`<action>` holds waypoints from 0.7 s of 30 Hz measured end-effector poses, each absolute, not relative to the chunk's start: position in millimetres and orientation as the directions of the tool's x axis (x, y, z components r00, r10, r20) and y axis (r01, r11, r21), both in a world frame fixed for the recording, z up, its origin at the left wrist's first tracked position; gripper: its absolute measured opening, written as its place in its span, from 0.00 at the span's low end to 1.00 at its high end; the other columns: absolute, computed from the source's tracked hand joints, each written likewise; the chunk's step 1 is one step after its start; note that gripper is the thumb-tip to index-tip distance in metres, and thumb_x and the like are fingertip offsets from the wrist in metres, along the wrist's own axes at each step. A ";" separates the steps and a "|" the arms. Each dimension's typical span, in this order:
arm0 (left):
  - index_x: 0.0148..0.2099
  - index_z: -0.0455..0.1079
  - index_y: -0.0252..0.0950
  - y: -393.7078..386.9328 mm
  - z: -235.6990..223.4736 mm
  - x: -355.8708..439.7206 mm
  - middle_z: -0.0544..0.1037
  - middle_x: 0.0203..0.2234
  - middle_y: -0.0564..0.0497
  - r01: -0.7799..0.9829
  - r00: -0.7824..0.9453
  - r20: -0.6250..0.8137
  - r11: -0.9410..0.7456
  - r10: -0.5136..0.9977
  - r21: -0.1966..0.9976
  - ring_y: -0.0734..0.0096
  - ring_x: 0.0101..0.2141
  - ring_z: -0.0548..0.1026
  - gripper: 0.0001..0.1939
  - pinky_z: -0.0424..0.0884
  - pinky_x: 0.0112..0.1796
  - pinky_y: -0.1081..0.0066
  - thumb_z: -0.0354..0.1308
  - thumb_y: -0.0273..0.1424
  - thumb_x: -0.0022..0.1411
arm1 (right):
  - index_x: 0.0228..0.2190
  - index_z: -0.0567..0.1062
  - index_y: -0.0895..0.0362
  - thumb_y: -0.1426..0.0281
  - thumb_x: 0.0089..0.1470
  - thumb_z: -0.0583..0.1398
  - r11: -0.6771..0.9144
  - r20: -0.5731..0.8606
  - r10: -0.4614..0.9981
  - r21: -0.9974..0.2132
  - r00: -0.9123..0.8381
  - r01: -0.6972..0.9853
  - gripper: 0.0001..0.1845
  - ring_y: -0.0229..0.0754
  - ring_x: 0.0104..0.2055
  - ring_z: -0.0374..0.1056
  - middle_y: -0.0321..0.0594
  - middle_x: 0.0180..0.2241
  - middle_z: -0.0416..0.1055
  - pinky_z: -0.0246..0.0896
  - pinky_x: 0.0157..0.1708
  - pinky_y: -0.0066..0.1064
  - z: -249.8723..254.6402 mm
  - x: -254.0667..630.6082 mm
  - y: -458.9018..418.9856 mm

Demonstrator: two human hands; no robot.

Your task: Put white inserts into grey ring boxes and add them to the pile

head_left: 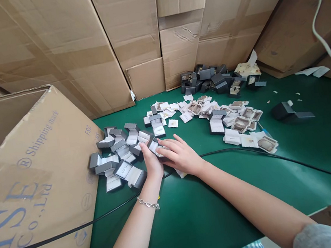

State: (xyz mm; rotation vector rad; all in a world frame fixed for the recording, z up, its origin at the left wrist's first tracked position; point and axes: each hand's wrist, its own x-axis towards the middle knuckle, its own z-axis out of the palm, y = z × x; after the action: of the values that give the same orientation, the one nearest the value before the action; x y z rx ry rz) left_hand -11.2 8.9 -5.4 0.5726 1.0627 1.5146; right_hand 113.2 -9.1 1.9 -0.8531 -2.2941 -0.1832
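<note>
My left hand (152, 162) is wrapped round a small grey jewellery box (153, 145) with a white lining, its lid raised. On the right side of that box, the fingers of my right hand (182, 154) rest over its opening; whether they pinch anything is hidden. Several more open grey boxes (129, 174) with white linings lie heaped just left of my hands. Beyond my fingers stands another open box (157, 126). A loose pile of white and beige inserts (239, 124) spreads to the right, with one open box (217, 121) among them.
Dark closed and open boxes (208, 79) are heaped at the back. A tipped dark box (290, 112) lies at the right. Large cardboard cartons (75, 50) wall the back, and another carton (39, 191) stands left. A black cable (249, 149) crosses the green table (222, 222).
</note>
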 end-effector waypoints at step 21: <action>0.33 0.68 0.37 5.3 6.3 -12.1 0.69 0.21 0.49 -0.564 0.213 -0.311 0.376 0.926 0.735 0.57 0.34 0.76 0.26 0.74 0.35 0.63 0.49 0.56 0.58 | 0.56 0.64 0.60 0.55 0.48 0.60 0.733 0.564 0.643 -0.258 -0.518 0.630 0.37 0.55 0.61 0.52 0.49 0.57 0.60 0.36 0.62 0.53 16.7 113.7 -20.9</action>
State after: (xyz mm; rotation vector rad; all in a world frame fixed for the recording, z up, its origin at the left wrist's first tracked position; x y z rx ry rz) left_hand -12.1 5.3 6.3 0.5303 0.8211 1.1040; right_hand 113.7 -20.9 16.7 -0.9569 -2.2804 0.0267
